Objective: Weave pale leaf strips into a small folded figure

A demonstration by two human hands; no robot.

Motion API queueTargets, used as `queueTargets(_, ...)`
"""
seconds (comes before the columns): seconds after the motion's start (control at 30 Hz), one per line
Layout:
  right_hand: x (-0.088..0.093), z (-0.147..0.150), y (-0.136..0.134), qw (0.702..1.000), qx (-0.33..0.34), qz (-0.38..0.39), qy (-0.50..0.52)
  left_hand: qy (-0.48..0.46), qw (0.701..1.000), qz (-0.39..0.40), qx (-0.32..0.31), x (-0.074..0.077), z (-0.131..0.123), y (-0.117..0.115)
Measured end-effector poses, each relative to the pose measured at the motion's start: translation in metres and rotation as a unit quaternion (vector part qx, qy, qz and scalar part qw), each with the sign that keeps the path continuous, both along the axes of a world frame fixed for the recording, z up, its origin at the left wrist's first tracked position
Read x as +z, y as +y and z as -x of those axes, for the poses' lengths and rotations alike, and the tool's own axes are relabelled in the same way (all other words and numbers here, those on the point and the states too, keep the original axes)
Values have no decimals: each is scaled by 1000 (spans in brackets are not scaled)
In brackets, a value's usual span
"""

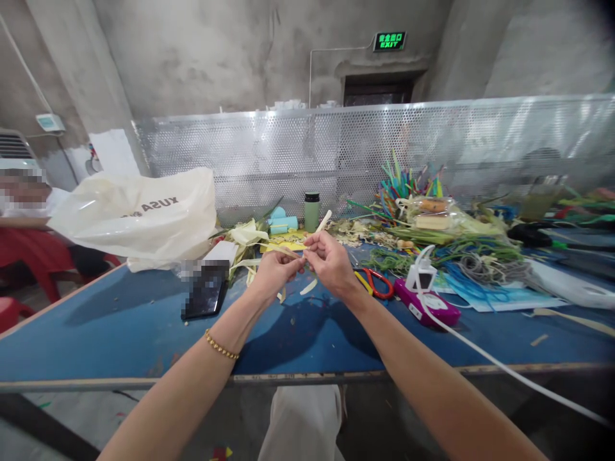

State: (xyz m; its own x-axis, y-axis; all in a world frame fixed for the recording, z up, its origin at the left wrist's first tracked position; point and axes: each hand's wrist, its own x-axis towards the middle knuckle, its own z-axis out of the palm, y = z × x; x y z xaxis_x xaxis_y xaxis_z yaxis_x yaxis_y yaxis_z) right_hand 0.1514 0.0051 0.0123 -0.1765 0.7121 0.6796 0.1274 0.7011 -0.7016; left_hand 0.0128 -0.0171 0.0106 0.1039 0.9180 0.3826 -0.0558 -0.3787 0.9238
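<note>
Above the blue table (pixel 144 346), my two hands meet with the fingertips almost touching. My left hand (pixel 277 274) is closed in a pinch, and a pale strip of husk runs along its fingers. Beside it, my right hand (pixel 329 261) also pinches, with a pale husk strip (pixel 325 221) standing up behind its fingers. The exact spot where the strips meet is hidden by the fingers. A small curved piece of husk (pixel 308 287) lies on the table just below. Several loose husk leaves (pixel 248 234) lie behind my left hand, near something yellow (pixel 293 245).
Left are a dark phone (pixel 209 291), a white plastic bag (pixel 139 218) and a seated person. Right are red-handled scissors (pixel 383 283), a purple power strip (pixel 427 304) with white charger and cable, and cord bundles (pixel 494 266). A green bottle (pixel 312 212) stands before a perforated metal screen (pixel 269 153).
</note>
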Motion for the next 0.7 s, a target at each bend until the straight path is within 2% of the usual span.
queueTargets(0.23,-4,0,0,999,-32,-27,-18,-27,1000,17,-1,-6,-5,2)
queueTargets(0.33,-7,-2,6,999,-26,-5,-23,-27,999,24,6,-10,-5,6)
queueTargets(0.4,-7,-4,11,999,-24,21,-27,-17,999,24,-22,-12,-2,10)
queueTargets(0.47,-7,-7,14,998,-58,28,-28,-48,997,44,-33,-13,3,14)
queueTargets(0.6,-4,-8,13,985,-154,-30,-75,-99,993,56,16,-12,10,19)
queueTargets(0.63,-3,-7,12,984,-148,-26,-92,-95,994,49,22,-11,10,19)
queueTargets(0.7,-1,-4,8,991,-88,25,-97,-74,997,28,24,-10,8,17)
